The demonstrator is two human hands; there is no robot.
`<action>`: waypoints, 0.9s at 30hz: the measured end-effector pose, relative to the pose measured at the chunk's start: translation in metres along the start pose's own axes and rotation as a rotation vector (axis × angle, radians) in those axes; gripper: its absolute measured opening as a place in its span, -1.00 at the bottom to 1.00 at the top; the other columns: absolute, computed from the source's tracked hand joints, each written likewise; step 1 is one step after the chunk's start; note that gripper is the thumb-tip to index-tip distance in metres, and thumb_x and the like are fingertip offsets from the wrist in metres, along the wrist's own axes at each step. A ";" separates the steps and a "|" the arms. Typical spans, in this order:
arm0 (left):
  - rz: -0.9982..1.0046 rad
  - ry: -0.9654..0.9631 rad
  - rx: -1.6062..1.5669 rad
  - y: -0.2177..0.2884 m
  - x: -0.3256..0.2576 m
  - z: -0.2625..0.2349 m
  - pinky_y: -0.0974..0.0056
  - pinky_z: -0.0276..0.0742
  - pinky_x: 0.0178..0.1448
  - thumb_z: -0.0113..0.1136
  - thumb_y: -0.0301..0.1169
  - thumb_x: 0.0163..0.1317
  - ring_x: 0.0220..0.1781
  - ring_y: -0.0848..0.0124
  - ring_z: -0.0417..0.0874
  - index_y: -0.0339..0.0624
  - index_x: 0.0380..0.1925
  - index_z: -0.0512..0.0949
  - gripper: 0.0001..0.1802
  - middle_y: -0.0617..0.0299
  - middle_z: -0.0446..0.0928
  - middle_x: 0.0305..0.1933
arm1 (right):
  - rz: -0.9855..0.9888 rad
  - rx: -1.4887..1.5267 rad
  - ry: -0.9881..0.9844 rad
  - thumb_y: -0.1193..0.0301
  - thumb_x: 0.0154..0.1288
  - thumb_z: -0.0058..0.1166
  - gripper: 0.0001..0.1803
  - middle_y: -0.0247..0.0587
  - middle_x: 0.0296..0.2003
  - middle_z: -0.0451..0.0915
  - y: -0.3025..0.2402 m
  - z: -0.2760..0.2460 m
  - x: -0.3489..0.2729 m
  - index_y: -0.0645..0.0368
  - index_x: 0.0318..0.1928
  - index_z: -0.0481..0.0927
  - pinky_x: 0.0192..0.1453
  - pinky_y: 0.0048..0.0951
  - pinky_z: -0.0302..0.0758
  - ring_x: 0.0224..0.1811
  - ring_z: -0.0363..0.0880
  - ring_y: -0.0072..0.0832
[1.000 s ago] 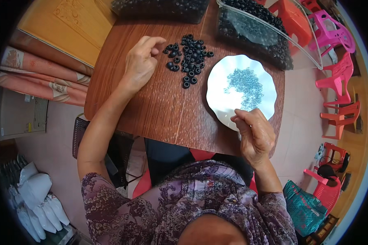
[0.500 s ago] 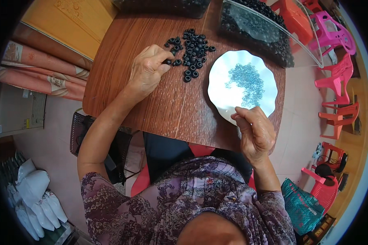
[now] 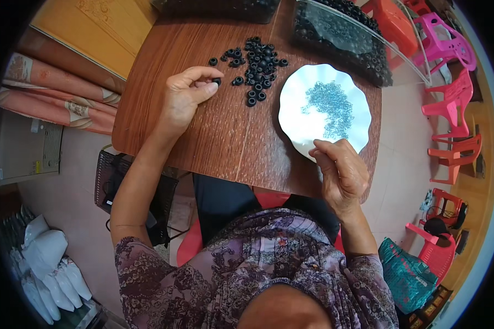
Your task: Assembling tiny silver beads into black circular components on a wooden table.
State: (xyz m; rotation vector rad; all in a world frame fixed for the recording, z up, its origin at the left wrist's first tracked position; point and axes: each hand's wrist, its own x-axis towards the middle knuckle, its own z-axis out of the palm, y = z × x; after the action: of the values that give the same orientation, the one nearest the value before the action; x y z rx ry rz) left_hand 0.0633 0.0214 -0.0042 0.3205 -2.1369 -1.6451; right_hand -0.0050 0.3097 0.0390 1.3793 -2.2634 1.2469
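Between the thumb and forefinger of my left hand (image 3: 182,101) is a small black ring-shaped part (image 3: 216,81). The hand is just left of a loose pile of similar black ring-shaped parts (image 3: 259,64) on the table; one stray part (image 3: 213,61) lies beyond my fingers. My right hand (image 3: 343,174) is pinched closed over the near rim of a white wavy-edged plate (image 3: 290,107). Whatever its fingertips hold, if anything, is too small to make out. A patch of tiny clear bluish rings (image 3: 330,101) covers part of the plate.
At the far right of the wooden table (image 3: 203,145), a clear bin (image 3: 346,44) holds many black parts. Another dark-filled container (image 3: 219,10) stands at the far edge. Pink and red chairs (image 3: 453,101) line the right side. A patterned curtain (image 3: 66,93) hangs at the left.
My left hand has drawn back left from the pile with a black ring-shaped part in its fingers. One stray part now shows left of the pile. My right hand has barely moved.
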 end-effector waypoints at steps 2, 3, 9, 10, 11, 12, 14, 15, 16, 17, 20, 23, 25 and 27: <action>-0.177 -0.013 -0.129 0.003 -0.004 0.000 0.54 0.36 -0.33 0.16 -0.59 0.13 -0.43 0.60 0.43 -0.33 -0.27 0.60 -0.84 0.29 0.50 -0.35 | 0.015 0.003 -0.001 0.70 0.03 0.17 -0.79 -0.20 -0.53 0.57 0.001 0.000 -0.002 0.34 -0.26 0.58 -0.47 -0.54 0.38 -0.52 0.50 -0.45; -0.221 -0.033 -0.265 0.003 -0.005 0.001 0.52 0.38 -0.31 0.13 -0.59 0.15 -0.39 0.58 0.46 -0.36 -0.21 0.57 -0.81 0.22 0.52 -0.30 | 0.017 0.003 -0.001 0.70 0.03 0.17 -0.79 -0.20 -0.53 0.57 0.001 0.000 -0.001 0.34 -0.26 0.58 -0.47 -0.54 0.38 -0.52 0.50 -0.45; -0.306 -0.114 -0.733 0.023 -0.020 0.024 0.46 0.42 -0.30 0.06 -0.59 0.22 -0.33 0.51 0.50 -0.40 -0.07 0.46 -0.73 0.09 0.53 -0.23 | 0.036 -0.032 -0.004 0.70 0.04 0.16 -0.81 -0.21 -0.53 0.57 0.002 -0.001 0.000 0.33 -0.26 0.58 -0.45 -0.54 0.39 -0.51 0.51 -0.46; -0.324 -0.124 -0.811 0.027 -0.023 0.030 0.45 0.42 -0.30 0.05 -0.58 0.23 -0.33 0.50 0.50 -0.38 -0.04 0.45 -0.72 0.08 0.52 -0.23 | 0.050 -0.026 -0.007 0.69 0.05 0.15 -0.82 -0.21 -0.53 0.58 0.002 -0.001 0.002 0.33 -0.26 0.58 -0.44 -0.54 0.39 -0.50 0.51 -0.46; -0.330 -0.133 -0.819 0.029 -0.025 0.036 0.45 0.42 -0.30 0.05 -0.58 0.23 -0.33 0.50 0.50 -0.38 -0.04 0.45 -0.72 0.08 0.52 -0.23 | 0.064 -0.021 -0.010 0.69 0.06 0.15 -0.83 -0.20 -0.52 0.58 0.002 -0.002 0.003 0.33 -0.27 0.59 -0.43 -0.55 0.40 -0.50 0.52 -0.47; -0.332 -0.155 -0.917 0.031 -0.029 0.043 0.45 0.42 -0.31 0.05 -0.57 0.24 -0.35 0.50 0.50 -0.39 -0.05 0.44 -0.73 0.08 0.52 -0.24 | 0.076 -0.033 -0.011 0.69 0.06 0.15 -0.83 -0.20 -0.52 0.58 0.002 -0.002 0.003 0.33 -0.27 0.59 -0.43 -0.55 0.40 -0.50 0.52 -0.47; -0.345 -0.189 -1.025 0.038 -0.034 0.056 0.45 0.43 -0.31 0.05 -0.55 0.25 -0.36 0.50 0.50 -0.40 -0.05 0.43 -0.73 0.08 0.51 -0.24 | 0.060 -0.019 0.005 0.70 0.06 0.14 -0.83 -0.20 -0.52 0.58 0.004 -0.003 0.002 0.34 -0.27 0.59 -0.42 -0.56 0.41 -0.49 0.53 -0.48; -0.354 -0.197 -1.059 0.044 -0.035 0.060 0.44 0.43 -0.32 0.05 -0.55 0.25 -0.37 0.50 0.51 -0.40 -0.06 0.44 -0.73 0.07 0.51 -0.25 | 0.070 -0.028 0.003 0.70 0.06 0.14 -0.83 -0.20 -0.52 0.58 0.005 -0.004 0.002 0.34 -0.27 0.59 -0.42 -0.56 0.41 -0.49 0.53 -0.48; -0.364 -0.206 -1.092 0.046 -0.037 0.065 0.44 0.43 -0.32 0.05 -0.55 0.25 -0.37 0.49 0.51 -0.39 -0.07 0.44 -0.74 0.05 0.52 -0.25 | 0.078 -0.012 -0.001 0.70 0.06 0.13 -0.83 -0.21 -0.52 0.58 0.006 -0.005 0.002 0.34 -0.27 0.59 -0.41 -0.57 0.41 -0.48 0.53 -0.49; -0.372 -0.214 -1.099 0.046 -0.039 0.069 0.44 0.43 -0.32 0.05 -0.55 0.25 -0.37 0.49 0.51 -0.39 -0.07 0.44 -0.74 0.05 0.52 -0.25 | 0.086 0.005 -0.005 0.71 0.07 0.12 -0.83 -0.21 -0.52 0.58 0.007 -0.005 0.001 0.34 -0.27 0.59 -0.41 -0.57 0.41 -0.48 0.54 -0.49; -0.402 -0.246 -1.097 0.044 -0.043 0.079 0.43 0.45 -0.37 0.06 -0.53 0.25 -0.38 0.48 0.55 -0.41 -0.07 0.45 -0.74 0.02 0.54 -0.25 | 0.104 0.001 0.004 0.70 0.08 0.12 -0.84 -0.21 -0.51 0.58 0.008 -0.008 0.001 0.34 -0.27 0.59 -0.41 -0.57 0.42 -0.48 0.54 -0.51; -0.434 -0.285 -1.072 0.043 -0.044 0.084 0.42 0.47 -0.44 0.06 -0.50 0.25 -0.39 0.46 0.58 -0.43 -0.08 0.45 -0.74 -0.01 0.57 -0.26 | 0.133 -0.002 0.000 0.69 0.09 0.12 -0.85 -0.21 -0.50 0.59 0.011 -0.012 0.002 0.34 -0.27 0.59 -0.41 -0.57 0.42 -0.48 0.54 -0.51; -0.464 -0.289 -1.094 0.044 -0.045 0.088 0.42 0.50 -0.47 0.06 -0.48 0.26 -0.41 0.46 0.60 -0.44 -0.10 0.45 -0.73 -0.01 0.58 -0.26 | 0.144 -0.005 0.006 0.69 0.09 0.12 -0.85 -0.22 -0.49 0.59 0.014 -0.013 0.001 0.33 -0.27 0.59 -0.40 -0.57 0.42 -0.47 0.54 -0.52; -0.480 -0.296 -1.095 0.047 -0.046 0.089 0.43 0.51 -0.46 0.06 -0.48 0.26 -0.42 0.46 0.60 -0.44 -0.10 0.45 -0.74 -0.01 0.58 -0.27 | 0.155 -0.009 0.010 0.68 0.09 0.12 -0.86 -0.22 -0.49 0.59 0.016 -0.014 0.002 0.33 -0.28 0.59 -0.39 -0.57 0.42 -0.46 0.54 -0.52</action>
State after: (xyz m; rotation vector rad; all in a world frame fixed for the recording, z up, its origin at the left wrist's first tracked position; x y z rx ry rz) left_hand 0.0661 0.1304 0.0141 0.2418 -1.0332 -2.9741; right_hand -0.0224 0.3224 0.0395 1.2116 -2.4048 1.2839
